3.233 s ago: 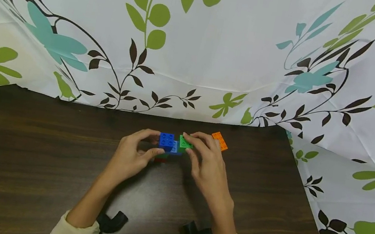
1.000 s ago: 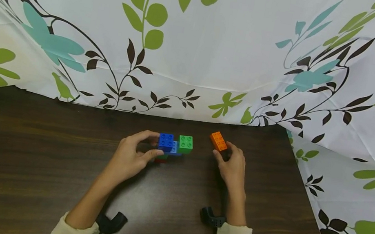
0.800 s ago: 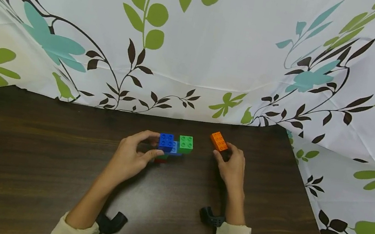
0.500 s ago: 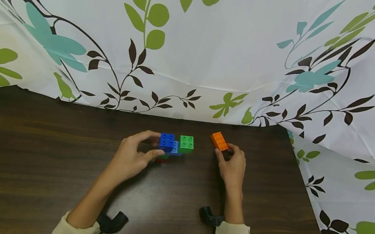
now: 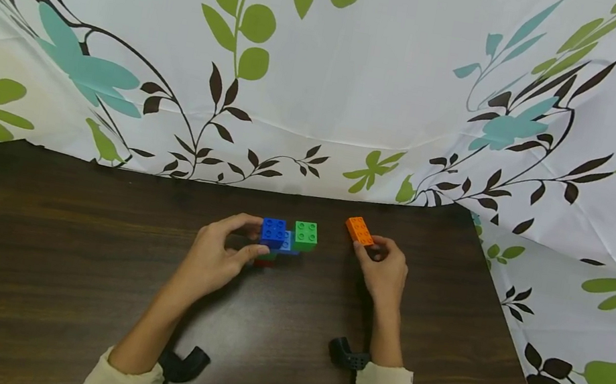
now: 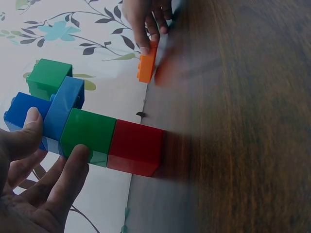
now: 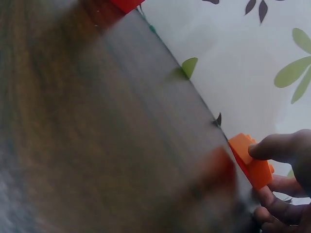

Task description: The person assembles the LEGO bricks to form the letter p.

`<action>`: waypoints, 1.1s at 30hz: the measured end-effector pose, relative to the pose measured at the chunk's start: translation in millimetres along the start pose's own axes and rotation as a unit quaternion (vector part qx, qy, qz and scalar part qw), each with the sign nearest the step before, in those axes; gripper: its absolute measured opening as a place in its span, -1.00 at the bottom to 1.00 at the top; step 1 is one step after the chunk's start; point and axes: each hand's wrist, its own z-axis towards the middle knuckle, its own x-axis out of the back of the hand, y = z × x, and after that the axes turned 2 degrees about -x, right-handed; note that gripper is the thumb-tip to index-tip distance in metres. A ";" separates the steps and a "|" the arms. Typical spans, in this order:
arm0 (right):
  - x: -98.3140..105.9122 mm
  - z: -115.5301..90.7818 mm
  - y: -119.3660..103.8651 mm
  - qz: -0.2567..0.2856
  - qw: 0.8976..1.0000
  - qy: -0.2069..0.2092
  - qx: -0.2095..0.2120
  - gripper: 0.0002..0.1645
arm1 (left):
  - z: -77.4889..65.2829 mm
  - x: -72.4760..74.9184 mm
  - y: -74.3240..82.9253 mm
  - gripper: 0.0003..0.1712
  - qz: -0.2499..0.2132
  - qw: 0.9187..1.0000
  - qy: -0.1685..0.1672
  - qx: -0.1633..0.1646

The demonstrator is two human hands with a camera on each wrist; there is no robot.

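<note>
A stack of toy bricks (image 5: 283,239) stands mid-table: a blue brick (image 5: 273,231) and a green brick (image 5: 305,235) on top, a light blue one under them, then green and red (image 6: 136,147) at the base. My left hand (image 5: 218,252) grips the stack, thumb and fingers round the blue and green bricks (image 6: 87,133). To the right, my right hand (image 5: 383,269) pinches the near end of an orange brick (image 5: 359,230), seen close in the right wrist view as the orange brick (image 7: 251,162) between thumb and fingers.
The dark wooden table (image 5: 28,254) is backed and flanked by a white cloth with leaf prints (image 5: 363,79). Its right edge (image 5: 496,325) lies close to my right hand. Black wrist mounts (image 5: 184,363) sit by my sleeves.
My right hand left the green brick on the stack, moved right to the orange brick, and closed its fingers on it. The left hand and the stack stayed put.
</note>
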 end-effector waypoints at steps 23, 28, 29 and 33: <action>28.8 -7.9 -28.8 0.083 0.994 -0.031 0.055 -0.57 | 0.2 0.5 -1.0 -0.57 0.002 1.000 -0.001 0.006; 32.5 -11.1 -33.3 0.096 0.992 -0.028 0.075 -0.58 | -0.2 0.1 -1.5 -0.58 -0.007 1.000 0.000 0.004; 33.2 -11.8 -34.2 0.097 0.992 -0.028 0.078 -0.58 | -0.2 0.0 -1.6 -0.58 -0.009 1.000 0.001 0.003; 35.3 -14.6 -37.8 0.098 0.991 -0.031 0.084 -0.59 | -0.2 -0.1 -1.8 -0.58 -0.009 1.000 0.001 0.002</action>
